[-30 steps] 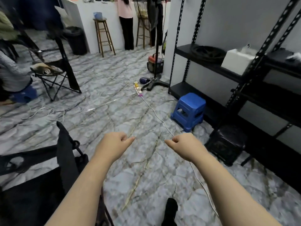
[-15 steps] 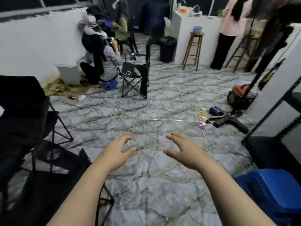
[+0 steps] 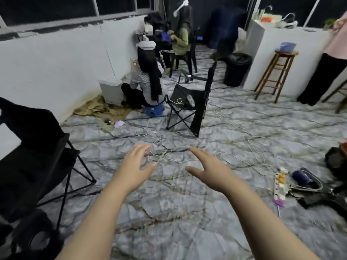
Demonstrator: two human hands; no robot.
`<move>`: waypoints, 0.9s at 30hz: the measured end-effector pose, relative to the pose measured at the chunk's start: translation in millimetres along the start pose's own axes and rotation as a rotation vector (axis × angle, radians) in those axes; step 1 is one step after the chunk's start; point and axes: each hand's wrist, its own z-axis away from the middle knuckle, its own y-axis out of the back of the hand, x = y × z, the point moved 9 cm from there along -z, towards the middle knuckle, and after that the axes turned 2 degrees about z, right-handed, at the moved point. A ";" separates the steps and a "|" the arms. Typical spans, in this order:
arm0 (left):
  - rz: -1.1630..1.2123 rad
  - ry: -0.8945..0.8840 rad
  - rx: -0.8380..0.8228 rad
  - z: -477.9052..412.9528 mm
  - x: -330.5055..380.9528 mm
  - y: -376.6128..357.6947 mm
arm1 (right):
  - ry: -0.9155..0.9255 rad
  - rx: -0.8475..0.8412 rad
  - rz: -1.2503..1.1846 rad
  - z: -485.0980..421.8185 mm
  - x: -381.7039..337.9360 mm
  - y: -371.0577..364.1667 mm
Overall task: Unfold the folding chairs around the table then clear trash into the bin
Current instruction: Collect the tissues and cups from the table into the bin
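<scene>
Both bare hands hung over the floor, holding and touching nothing. The left hand (image 3: 136, 167) had its fingers (image 3: 139, 152) straight and slightly apart, the thumb held wide. The right hand (image 3: 208, 169) matched it, fingers fanned and thumb spread, palm down.

A black fabric folding chair (image 3: 32, 162) on thin metal legs stood opened at the left edge, close beside the left forearm. A second black folding chair (image 3: 187, 102), also opened, with crossed legs and a slack cloth seat, stood farther ahead, past the hands. A round black plastic bin (image 3: 237, 69) stood behind it, against a white counter, with a tall wooden stool (image 3: 276, 72) to its right. A small pale lidded bin (image 3: 110, 90) stood by the white wall, on flattened brown cardboard (image 3: 97, 109), beside a seated person (image 3: 148, 83) on a low blue plastic stool (image 3: 154, 110). A crumpled pale scrap (image 3: 119, 124) lay near the cardboard's edge.

The grey marble-patterned floor (image 3: 169, 212) looked smooth and veined. Thin white cables (image 3: 169, 156) snaked loosely across it under the fingertips, running to a white power strip (image 3: 280, 186) at the right. Between the two chairs lay open floor crossed only by those cables.
</scene>
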 end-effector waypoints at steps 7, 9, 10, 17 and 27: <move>-0.022 0.042 0.078 -141.2 -41.5 13.2 | 0.141 -0.002 0.005 -178.4 22.0 33.0; 0.009 0.106 0.083 -186.3 -60.8 19.1 | 0.177 -0.083 0.024 -240.3 25.8 31.7; 0.023 0.140 0.084 -206.8 -70.1 23.4 | 0.194 -0.132 0.038 -270.8 24.9 30.2; 0.046 0.375 0.261 -295.2 -153.0 87.6 | 0.485 -0.259 0.121 -455.2 -69.9 9.0; -0.007 0.640 0.507 -368.1 -350.4 234.5 | 0.807 -0.409 0.181 -663.1 -285.0 -87.2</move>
